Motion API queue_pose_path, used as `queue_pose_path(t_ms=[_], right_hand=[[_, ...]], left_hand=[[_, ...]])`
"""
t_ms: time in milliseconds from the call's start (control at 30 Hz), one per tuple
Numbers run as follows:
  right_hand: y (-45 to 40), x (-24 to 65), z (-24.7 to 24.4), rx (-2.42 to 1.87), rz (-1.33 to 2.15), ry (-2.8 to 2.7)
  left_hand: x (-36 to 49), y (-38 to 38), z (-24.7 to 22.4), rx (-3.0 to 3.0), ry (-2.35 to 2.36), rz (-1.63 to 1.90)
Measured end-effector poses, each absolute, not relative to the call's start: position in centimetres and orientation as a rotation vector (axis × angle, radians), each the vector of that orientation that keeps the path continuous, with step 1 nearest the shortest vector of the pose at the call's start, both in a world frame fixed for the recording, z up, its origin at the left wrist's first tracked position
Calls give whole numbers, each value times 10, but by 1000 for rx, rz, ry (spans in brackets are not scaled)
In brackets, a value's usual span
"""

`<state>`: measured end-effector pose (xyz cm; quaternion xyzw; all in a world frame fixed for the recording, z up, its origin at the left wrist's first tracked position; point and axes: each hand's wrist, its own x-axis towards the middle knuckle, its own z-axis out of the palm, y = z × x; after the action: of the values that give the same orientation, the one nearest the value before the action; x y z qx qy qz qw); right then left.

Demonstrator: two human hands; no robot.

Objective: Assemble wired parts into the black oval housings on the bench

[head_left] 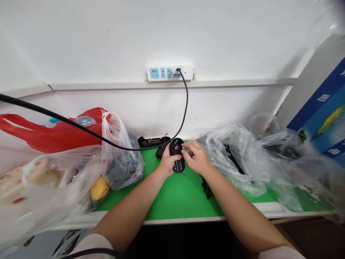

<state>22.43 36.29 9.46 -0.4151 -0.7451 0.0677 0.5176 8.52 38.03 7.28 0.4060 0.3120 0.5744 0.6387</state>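
Note:
A black oblong plastic casing [177, 155] stands on end at the middle of the green mat [172, 194], with thin red wires crossing its upper part. My left hand [167, 162] grips it from the left side. My right hand [195, 157] comes in from the right, its fingertips pinched at the casing's upper part near the red wires. Just behind the casing lie a flat black plastic piece [161, 151] and a longer black part [149, 141] with red markings. The casing's lower face is partly hidden by my fingers.
A clear plastic bag [231, 162] lies right of my hands, with black parts beside it. A bag of dark items [121, 158], a red bag [54, 131], and a yellow fruit [99, 188] sit left. A black cable [185, 104] runs from a wall power strip [169, 73].

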Motion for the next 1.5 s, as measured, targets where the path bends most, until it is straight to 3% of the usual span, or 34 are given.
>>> queue_pose_path(t_ms=[167,333,467,900,1100,1267,1500], right_hand=[[349,225,94,-1019,258,-1820],[346,222,88,-1050,701,-1643],[350,220,83,-1079,845,-1507],[359,225,78,-1050,349,-1680],[357,224,83,-966,353,-1753],[359,225,79,-981,513,-1694],[359,225,82,-1065,1030,-1362]], left_hand=[[88,381,76,905,740,1419],[85,381,82,842,726,1454],[83,381,83,862,753,1493],[80,383,81,1230,805,1636],[80,381,78,1280,803,1611],[80,382,74,1365,808,1621],[83,379,77,1226,783,1565]])
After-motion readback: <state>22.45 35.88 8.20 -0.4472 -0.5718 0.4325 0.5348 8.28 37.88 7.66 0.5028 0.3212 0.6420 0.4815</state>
